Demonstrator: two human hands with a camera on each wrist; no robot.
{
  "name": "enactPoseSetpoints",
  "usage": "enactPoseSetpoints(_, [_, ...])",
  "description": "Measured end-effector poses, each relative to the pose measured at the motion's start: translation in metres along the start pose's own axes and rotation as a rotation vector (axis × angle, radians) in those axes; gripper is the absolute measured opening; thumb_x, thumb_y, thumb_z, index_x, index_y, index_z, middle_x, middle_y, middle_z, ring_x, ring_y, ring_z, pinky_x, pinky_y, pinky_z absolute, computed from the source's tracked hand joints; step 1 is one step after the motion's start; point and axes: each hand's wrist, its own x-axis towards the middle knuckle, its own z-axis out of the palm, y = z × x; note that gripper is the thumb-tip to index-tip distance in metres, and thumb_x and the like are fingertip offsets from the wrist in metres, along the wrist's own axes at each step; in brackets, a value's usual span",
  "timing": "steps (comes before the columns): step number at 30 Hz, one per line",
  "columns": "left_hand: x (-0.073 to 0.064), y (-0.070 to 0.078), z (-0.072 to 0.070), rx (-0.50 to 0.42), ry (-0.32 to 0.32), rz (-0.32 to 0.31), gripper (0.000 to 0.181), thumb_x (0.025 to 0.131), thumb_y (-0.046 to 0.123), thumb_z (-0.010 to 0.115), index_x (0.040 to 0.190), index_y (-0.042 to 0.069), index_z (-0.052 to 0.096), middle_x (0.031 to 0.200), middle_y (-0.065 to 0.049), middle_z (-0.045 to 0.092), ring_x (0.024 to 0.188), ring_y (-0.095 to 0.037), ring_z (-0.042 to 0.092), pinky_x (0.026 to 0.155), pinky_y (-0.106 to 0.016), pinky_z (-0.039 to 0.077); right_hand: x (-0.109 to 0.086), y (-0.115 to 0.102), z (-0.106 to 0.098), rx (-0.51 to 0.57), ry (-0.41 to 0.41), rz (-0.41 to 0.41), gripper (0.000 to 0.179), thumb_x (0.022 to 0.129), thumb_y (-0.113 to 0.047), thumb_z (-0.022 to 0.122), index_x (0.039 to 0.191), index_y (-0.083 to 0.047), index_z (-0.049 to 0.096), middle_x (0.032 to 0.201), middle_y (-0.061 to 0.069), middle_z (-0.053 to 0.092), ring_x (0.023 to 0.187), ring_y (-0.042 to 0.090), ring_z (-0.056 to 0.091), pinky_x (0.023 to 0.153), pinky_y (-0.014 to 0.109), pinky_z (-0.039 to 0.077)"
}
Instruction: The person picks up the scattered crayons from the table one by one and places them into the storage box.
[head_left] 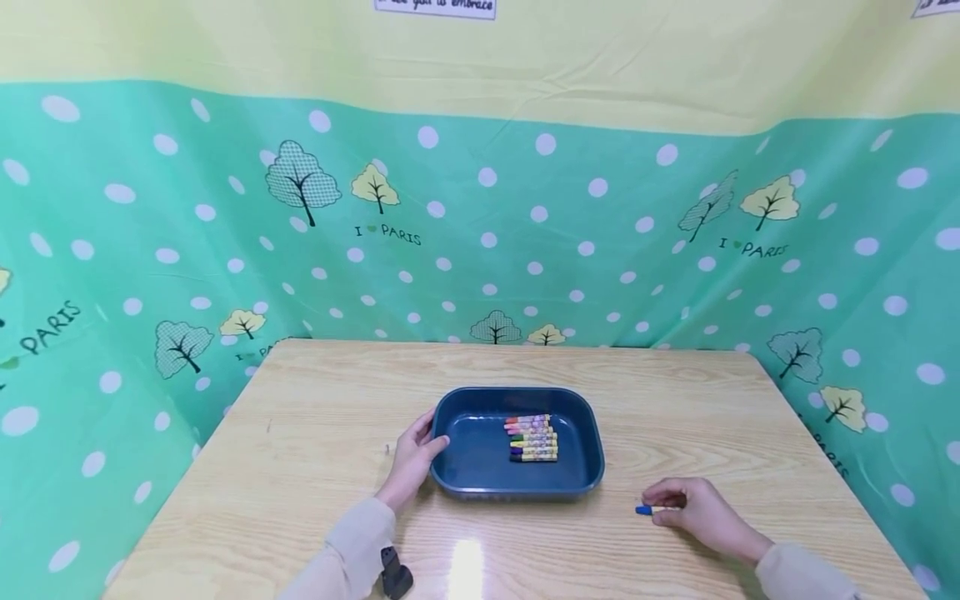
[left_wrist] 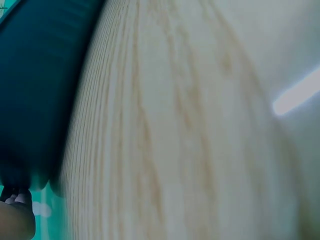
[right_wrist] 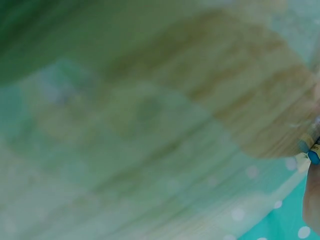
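In the head view a dark blue rectangular tray (head_left: 472, 471) stands mid-table. My left hand (head_left: 411, 458) grips its left side, thumb over the rim. Several crayons (head_left: 534, 446) with printed wrappers lie side by side in the tray's right half; their tips run from red and pink through green and yellow to purple and black. To the right of the tray, low over the table, my right hand (head_left: 705, 515) pinches a blue crayon (head_left: 643, 509), its blue end pointing left. The right wrist view catches that blue crayon (right_wrist: 314, 156) at its right edge.
The tray stands on a light wood-grain table (head_left: 330, 417). A small black object (head_left: 395, 573) sits by the left sleeve at the front. Green polka-dot cloth (head_left: 510, 217) hangs behind and along both sides of the table.
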Motion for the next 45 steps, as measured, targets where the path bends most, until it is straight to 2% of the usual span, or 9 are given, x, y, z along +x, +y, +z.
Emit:
enactPoseSetpoints(13, [0.001, 0.003, 0.001, -0.001, -0.025, 0.000, 0.056, 0.086, 0.001, 0.054, 0.138, 0.001, 0.036, 0.144, -0.021, 0.033, 0.132, -0.035, 0.033, 0.108, -0.043, 0.032, 0.004, -0.007, -0.005, -0.053, 0.072, -0.008, 0.027, 0.076, -0.019, 0.072, 0.098, -0.005, 0.069, 0.093, 0.007, 0.070, 0.076, 0.001, 0.061, 0.064, 0.017, 0.053])
enactPoseSetpoints(21, [0.000, 0.002, -0.001, -0.003, -0.019, 0.004, 0.056, 0.086, 0.001, 0.054, 0.139, 0.001, 0.036, 0.144, -0.021, 0.033, 0.132, -0.035, 0.033, 0.108, -0.042, 0.032, 0.015, -0.036, -0.017, 0.008, 0.154, -0.051, 0.028, 0.075, -0.011, 0.072, 0.099, 0.001, 0.068, 0.093, 0.012, 0.070, 0.076, 0.003, 0.065, 0.066, 0.017, 0.056])
enactPoseSetpoints(25, [0.001, 0.001, -0.001, -0.005, -0.004, 0.006, 0.056, 0.085, 0.000, 0.054, 0.138, 0.000, 0.037, 0.143, -0.021, 0.035, 0.132, -0.035, 0.034, 0.108, -0.042, 0.032, 0.022, -0.052, -0.019, 0.048, 0.175, -0.062, 0.031, 0.076, -0.014, 0.072, 0.101, 0.003, 0.067, 0.096, 0.015, 0.069, 0.078, 0.003, 0.065, 0.067, 0.017, 0.056])
enactPoseSetpoints(28, [0.001, 0.000, 0.000, -0.007, 0.005, 0.006, 0.056, 0.085, -0.001, 0.054, 0.137, -0.001, 0.037, 0.143, -0.022, 0.036, 0.131, -0.035, 0.034, 0.108, -0.043, 0.032, 0.029, -0.063, -0.017, 0.046, 0.178, -0.067, 0.034, 0.077, -0.019, 0.072, 0.103, 0.002, 0.068, 0.098, 0.013, 0.069, 0.080, 0.002, 0.064, 0.068, 0.016, 0.055])
enactPoseSetpoints(36, [0.001, -0.002, 0.000, -0.008, -0.002, -0.015, 0.055, 0.086, 0.000, 0.054, 0.138, 0.000, 0.037, 0.143, -0.021, 0.035, 0.132, -0.035, 0.035, 0.108, -0.042, 0.032, 0.046, -0.086, -0.005, 0.052, 0.162, -0.165, 0.024, 0.077, -0.012, 0.071, 0.098, 0.000, 0.070, 0.093, 0.013, 0.070, 0.078, 0.004, 0.065, 0.068, 0.018, 0.056])
enactPoseSetpoints(45, [0.000, -0.001, 0.000, 0.001, 0.005, -0.010, 0.055, 0.085, 0.000, 0.054, 0.138, 0.001, 0.037, 0.143, -0.021, 0.035, 0.131, -0.035, 0.035, 0.108, -0.042, 0.033, 0.066, -0.106, 0.016, 0.111, 0.152, -0.158, 0.025, 0.076, -0.011, 0.071, 0.099, -0.001, 0.070, 0.093, 0.012, 0.071, 0.080, 0.011, 0.066, 0.068, 0.018, 0.056])
